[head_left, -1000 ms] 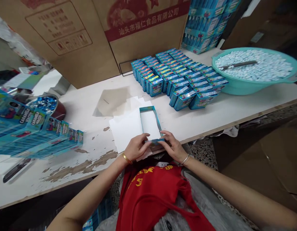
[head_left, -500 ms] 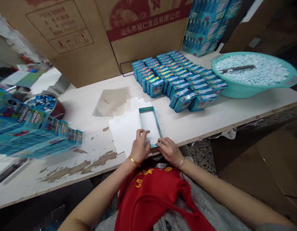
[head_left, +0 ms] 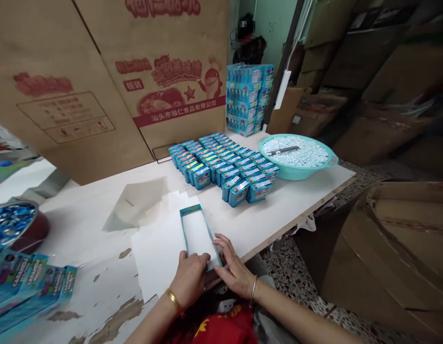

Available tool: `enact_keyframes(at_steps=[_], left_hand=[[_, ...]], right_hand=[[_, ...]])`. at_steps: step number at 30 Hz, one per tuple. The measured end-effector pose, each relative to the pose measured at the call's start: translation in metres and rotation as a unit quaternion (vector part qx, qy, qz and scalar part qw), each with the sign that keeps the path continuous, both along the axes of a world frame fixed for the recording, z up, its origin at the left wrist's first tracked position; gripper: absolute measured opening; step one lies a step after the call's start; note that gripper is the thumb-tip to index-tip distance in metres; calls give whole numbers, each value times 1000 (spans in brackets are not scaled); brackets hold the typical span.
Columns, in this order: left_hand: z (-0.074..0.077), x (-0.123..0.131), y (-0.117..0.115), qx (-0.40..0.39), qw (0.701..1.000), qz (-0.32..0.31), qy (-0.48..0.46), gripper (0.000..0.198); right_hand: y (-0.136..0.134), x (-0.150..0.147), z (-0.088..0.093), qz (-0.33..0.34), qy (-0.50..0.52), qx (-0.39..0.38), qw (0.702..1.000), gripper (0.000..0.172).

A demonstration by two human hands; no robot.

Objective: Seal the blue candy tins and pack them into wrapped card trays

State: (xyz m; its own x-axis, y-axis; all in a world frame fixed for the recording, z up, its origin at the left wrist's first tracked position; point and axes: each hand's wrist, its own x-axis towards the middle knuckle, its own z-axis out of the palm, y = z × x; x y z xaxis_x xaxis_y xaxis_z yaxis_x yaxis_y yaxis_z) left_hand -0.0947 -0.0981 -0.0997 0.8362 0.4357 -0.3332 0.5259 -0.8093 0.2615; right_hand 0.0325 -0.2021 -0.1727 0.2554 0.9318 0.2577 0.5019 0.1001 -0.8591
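A shallow open tray [head_left: 209, 224] with blue walls and a white inside lies at the table's front edge, partly over white sheets [head_left: 149, 258]. My left hand [head_left: 192, 274] is closed on the tray's near left corner, with fingertips inside the near end. Around the near right corner is my right hand [head_left: 233, 270], its thumb at the near end and its fingers spread along the outside of the right wall. Rows of small blue candy boxes [head_left: 239, 191] stand beyond the tray.
A turquoise basin [head_left: 296, 172] of pale candies stands at the right. Large cartons [head_left: 110, 110] rise behind. At the left are a pot [head_left: 37, 229] of wrapped candies and blue display boxes [head_left: 56, 286]. A person [head_left: 248, 40] is in the background.
The view has swung up and to the right. My left hand has closed over the tray's near left corner, and my right fingers have moved along the right wall.
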Motion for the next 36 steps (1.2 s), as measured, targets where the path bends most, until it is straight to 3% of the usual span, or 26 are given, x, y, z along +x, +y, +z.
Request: enact_keyframes(at_steps=[8,12,15,17,18,21,23,25,30,33,36], left_hand=[[9,5,-4,-21,998,-21,59,26],[31,8,3,-57,998,-3,-8,19],[54,36,44,-28,976,38,-211,25],[61,69,89,71,942,59,-324,39],[61,88,114,117,933,73,-331,54],[47,140,183,171,949,168,-202,106],[33,165,215,167,958,208,-106,119],[20,179,231,167,961,213,-49,118],[3,186,225,221,955,195,-24,105],[6,189,212,258,948,179,-39,95],[14,194,207,239,951,185,-60,97]], right_hand=[[42,-7,-23,-66,16,-44,997,63],[48,-1,-17,-101,24,-21,994,67],[43,13,-15,-145,27,15,989,67],[41,22,-18,-177,10,40,983,67],[41,26,-21,-190,-3,54,980,68],[42,29,-31,-217,-32,86,972,71],[43,28,-35,-224,-39,80,970,71],[45,26,-35,-225,-36,56,972,70],[47,29,-25,-210,-12,-15,977,66],[49,32,-20,-196,-11,-60,979,65],[49,34,-14,-189,-22,-91,978,64]])
